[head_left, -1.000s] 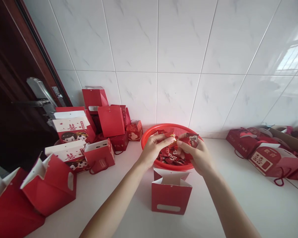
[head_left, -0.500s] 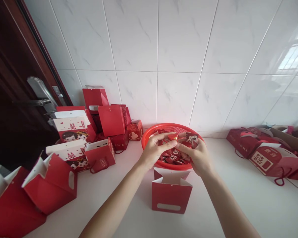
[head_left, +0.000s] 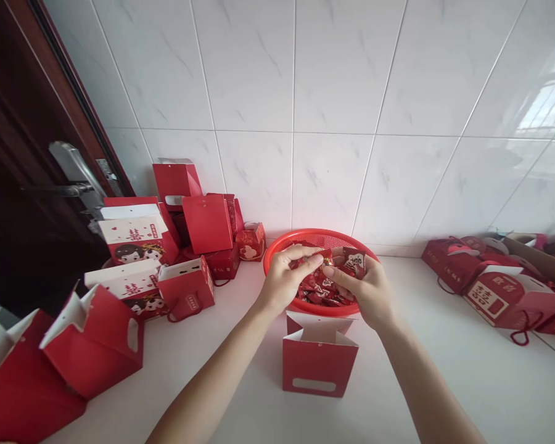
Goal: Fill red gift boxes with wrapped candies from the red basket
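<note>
Above a red plastic basket (head_left: 277, 239) of red-wrapped candies (head_left: 321, 291), my two hands are close together. My left hand (head_left: 284, 276) is closed, thumb and fingers pinching a small red-wrapped candy (head_left: 325, 256). My right hand (head_left: 367, 290) is closed too, holding wrapped candies, one a dark red packet (head_left: 354, 261) with white characters; how many is hidden by the fingers. Just in front of the basket, below my hands, a red gift box (head_left: 320, 367) stands upright with its top open and white inside showing.
Several red and white gift boxes (head_left: 189, 290) stand at the left, some open, near a dark door (head_left: 23, 111) with a metal handle. More red boxes (head_left: 504, 296) with cord handles lie at the right. A tiled wall (head_left: 333, 172) rises behind the white surface (head_left: 240, 394).
My left thumb and fingers have shifted slightly on the candy, and my right thumb has drawn a little apart from the left one. The boxes and basket stay put.
</note>
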`<state>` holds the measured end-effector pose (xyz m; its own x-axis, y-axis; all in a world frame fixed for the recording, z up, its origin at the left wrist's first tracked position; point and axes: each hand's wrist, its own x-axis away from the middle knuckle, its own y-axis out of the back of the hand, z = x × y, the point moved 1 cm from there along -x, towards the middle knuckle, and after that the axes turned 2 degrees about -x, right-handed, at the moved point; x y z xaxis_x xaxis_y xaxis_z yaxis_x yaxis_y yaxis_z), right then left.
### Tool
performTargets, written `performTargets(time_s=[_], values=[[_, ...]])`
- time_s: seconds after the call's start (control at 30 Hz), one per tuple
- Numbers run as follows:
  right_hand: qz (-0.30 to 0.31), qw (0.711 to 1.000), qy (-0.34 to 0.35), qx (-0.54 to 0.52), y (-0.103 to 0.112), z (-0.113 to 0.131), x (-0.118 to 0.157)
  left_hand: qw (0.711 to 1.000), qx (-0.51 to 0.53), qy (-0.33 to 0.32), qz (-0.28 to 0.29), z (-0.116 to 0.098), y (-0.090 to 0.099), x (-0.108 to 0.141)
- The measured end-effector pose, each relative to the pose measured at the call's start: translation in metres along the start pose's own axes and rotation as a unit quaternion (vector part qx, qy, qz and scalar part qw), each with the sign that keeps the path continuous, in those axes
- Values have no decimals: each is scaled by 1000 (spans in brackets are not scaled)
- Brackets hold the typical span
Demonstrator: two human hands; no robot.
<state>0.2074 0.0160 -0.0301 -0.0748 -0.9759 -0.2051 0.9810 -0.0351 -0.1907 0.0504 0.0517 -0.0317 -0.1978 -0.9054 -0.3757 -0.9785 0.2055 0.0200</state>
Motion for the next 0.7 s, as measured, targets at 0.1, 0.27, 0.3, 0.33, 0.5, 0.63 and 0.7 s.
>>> performTargets(time_s=[0.1,0.27,0.3,0.33,0.5,0.63,0.7], values=[[1,1000,4,-1,1,1,0,1000,8,7,-4,0,0,0],[-3,999,2,-33,5,3,-3,999,37,15,0,-2,6,-2],[-2,999,0,-41,6,4,-3,999,37,16,-3,-3,7,-2],[0,999,0,-50,6,6,-3,999,36,18,-4,-4,8,-2],[-13,998,-4,-68,6,11,-2,999,40,37,-1,-7,9,0],[-19,999,-9,-49,7,10,-1,999,31,39,-3,-7,11,-2],[-10,999,-7,-32,9,10,-1,998,29,48,13,-7,13,-2]])
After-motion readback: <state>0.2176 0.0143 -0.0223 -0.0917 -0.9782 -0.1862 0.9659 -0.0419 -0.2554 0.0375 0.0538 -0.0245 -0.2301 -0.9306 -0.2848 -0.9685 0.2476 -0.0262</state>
